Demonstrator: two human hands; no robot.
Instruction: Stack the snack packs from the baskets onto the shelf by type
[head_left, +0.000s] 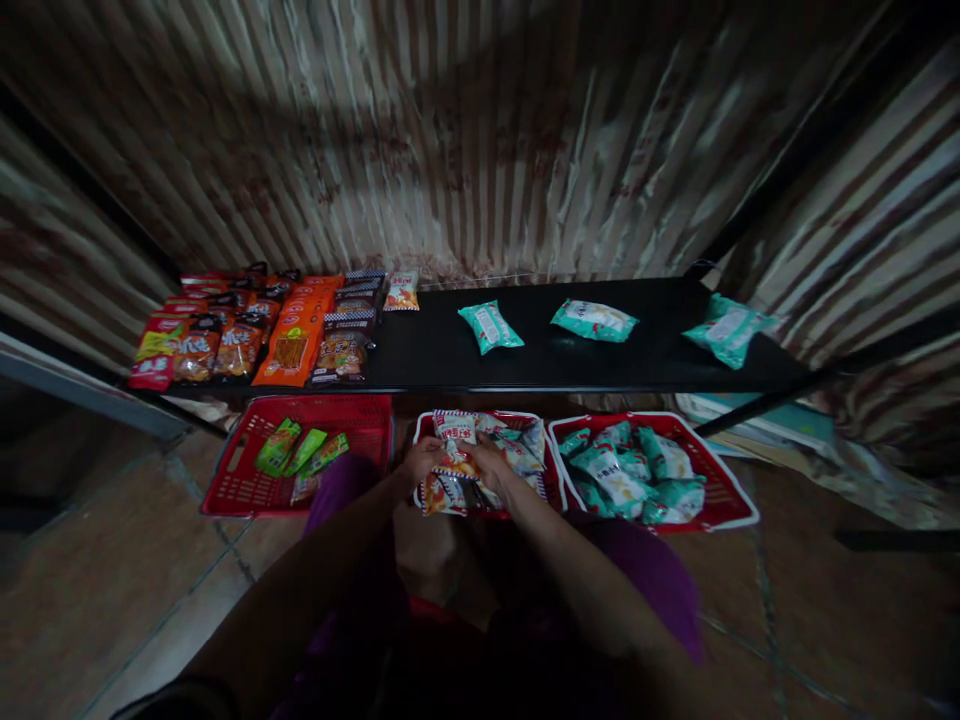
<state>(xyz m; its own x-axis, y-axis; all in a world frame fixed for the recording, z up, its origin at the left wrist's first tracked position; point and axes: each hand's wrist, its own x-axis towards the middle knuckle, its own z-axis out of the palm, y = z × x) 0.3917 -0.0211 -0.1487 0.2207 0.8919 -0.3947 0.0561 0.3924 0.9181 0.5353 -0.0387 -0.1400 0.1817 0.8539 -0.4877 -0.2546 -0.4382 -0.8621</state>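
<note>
Both hands hold one white, red and orange snack packet (456,428) above the middle red basket (553,478). My left hand (421,460) grips its left side, and my right hand (491,465) closes on its right side. Several similar packets (523,455) lie in the basket under and around the hands. One small packet of the same colours (402,291) lies at the back of the black shelf (442,365), beside dark brown packets (347,330).
Teal packets (489,328) lie spaced along the shelf; orange packets (296,335) and red ones (156,352) fill its left end. The right basket (724,500) holds several teal packets, the left basket (247,480) green ones. Metal posts flank the shelf.
</note>
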